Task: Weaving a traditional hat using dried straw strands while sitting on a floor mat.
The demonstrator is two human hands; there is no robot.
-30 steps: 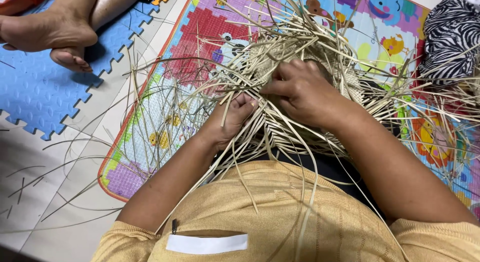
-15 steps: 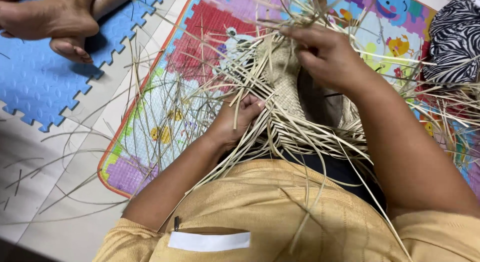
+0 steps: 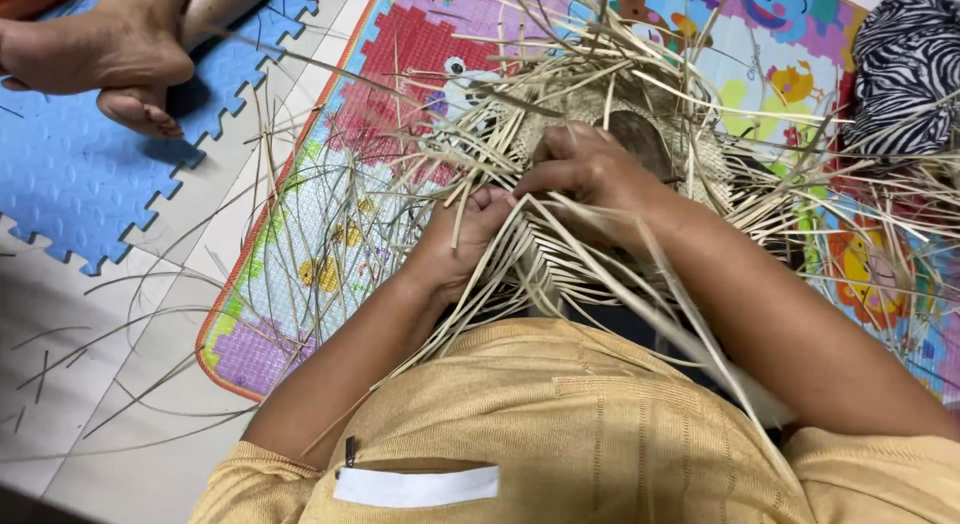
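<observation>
A half-woven piece of pale straw strips (image 3: pixel 560 269) lies in front of me on a colourful printed mat (image 3: pixel 330 254), with long loose strips (image 3: pixel 830 199) fanning out on all sides. My left hand (image 3: pixel 462 244) presses on the woven part and pinches a few strips at its left edge. Just above and to the right, my right hand (image 3: pixel 585 169) is closed on a strip, close to my left fingertips. Much of the weave is hidden under my hands and forearms.
Another person's bare foot (image 3: pixel 95 59) rests on blue foam puzzle tiles (image 3: pixel 70 194) at the top left. A black-and-white striped cloth (image 3: pixel 905 69) lies at the top right. Stray strips (image 3: pixel 120 384) litter the pale floor at the left.
My right hand went up and to the right, then came back down beside my left hand. My left hand stayed on the weave.
</observation>
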